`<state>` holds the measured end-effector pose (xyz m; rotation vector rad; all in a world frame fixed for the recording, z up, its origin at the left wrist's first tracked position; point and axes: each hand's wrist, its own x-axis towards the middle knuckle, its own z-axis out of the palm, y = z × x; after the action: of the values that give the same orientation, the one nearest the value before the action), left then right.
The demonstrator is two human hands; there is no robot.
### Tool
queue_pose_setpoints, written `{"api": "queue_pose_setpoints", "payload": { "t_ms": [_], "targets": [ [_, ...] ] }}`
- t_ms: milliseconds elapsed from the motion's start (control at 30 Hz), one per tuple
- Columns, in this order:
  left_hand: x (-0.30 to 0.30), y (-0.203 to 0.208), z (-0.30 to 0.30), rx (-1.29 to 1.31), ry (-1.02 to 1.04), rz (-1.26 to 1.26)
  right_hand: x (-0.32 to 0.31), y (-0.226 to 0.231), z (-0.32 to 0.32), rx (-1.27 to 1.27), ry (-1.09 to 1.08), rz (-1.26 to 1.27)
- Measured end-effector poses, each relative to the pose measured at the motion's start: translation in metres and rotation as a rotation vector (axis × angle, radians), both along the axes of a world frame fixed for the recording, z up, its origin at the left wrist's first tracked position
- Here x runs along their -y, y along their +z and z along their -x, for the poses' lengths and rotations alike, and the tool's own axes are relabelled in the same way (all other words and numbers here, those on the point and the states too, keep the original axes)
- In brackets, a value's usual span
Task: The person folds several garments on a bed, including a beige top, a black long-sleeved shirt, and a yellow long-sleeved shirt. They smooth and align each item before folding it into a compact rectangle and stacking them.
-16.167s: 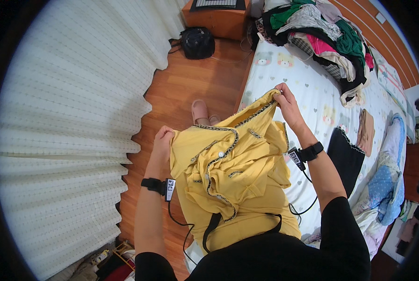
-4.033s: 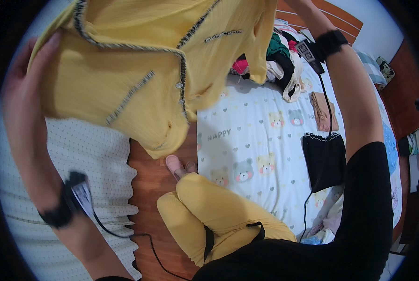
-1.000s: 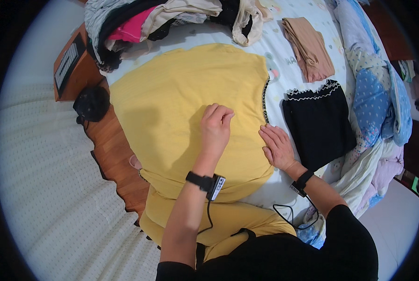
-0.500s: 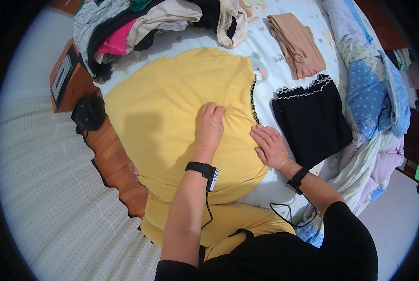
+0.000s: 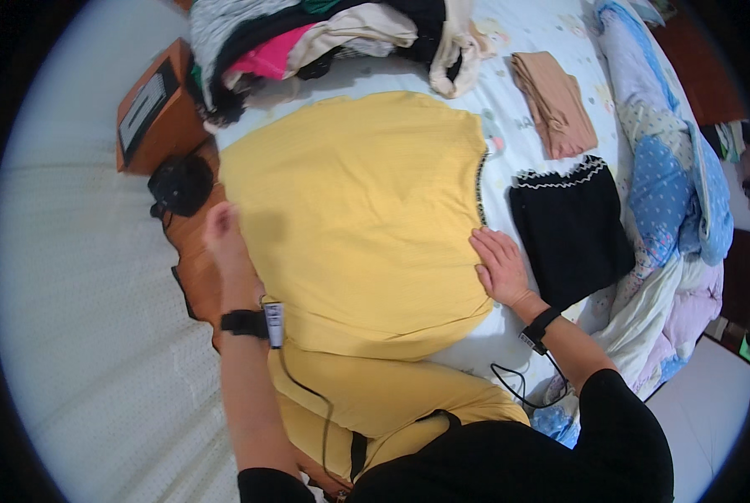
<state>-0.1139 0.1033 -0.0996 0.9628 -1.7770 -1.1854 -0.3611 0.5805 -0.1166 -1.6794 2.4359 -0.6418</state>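
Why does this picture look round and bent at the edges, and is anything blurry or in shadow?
Head view: a fisheye lens leaves a black ring at the rim and bows the bed's edge. The left hand is slightly soft, at the yellow garment's edge; the right hand lies sharp on it. Lighting is even and soft, with a faint shadow on the cloth near the left hand and no glare.

A bed (image 5: 517, 134) with a pale printed sheet fills the centre and upper right of the frame; a blue dotted quilt (image 5: 668, 184) and pale pink bedding (image 5: 685, 310) run down its right edge. A white dotted curtain (image 5: 81, 335) covers the left side, with a strip of wooden floor (image 5: 192, 251) between it and the bed. A wooden bedside cabinet (image 5: 153, 117) stands at upper left, and a white tiled floor (image 5: 702, 411) shows at lower right.
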Motion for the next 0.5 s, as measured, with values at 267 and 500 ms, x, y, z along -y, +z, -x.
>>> {"api": "queue_pose_setpoints", "payload": {
  "t_ms": [267,500],
  "targets": [
    [0.108,0.043,-0.229,1.369,0.483,0.524,0.004,0.005,-0.004,-0.045,-0.01,-0.027],
    [0.072,0.068,-0.151,1.189,0.201,0.932,0.005,0.006,-0.005,-0.051,-0.014,-0.028]
  ]
}}
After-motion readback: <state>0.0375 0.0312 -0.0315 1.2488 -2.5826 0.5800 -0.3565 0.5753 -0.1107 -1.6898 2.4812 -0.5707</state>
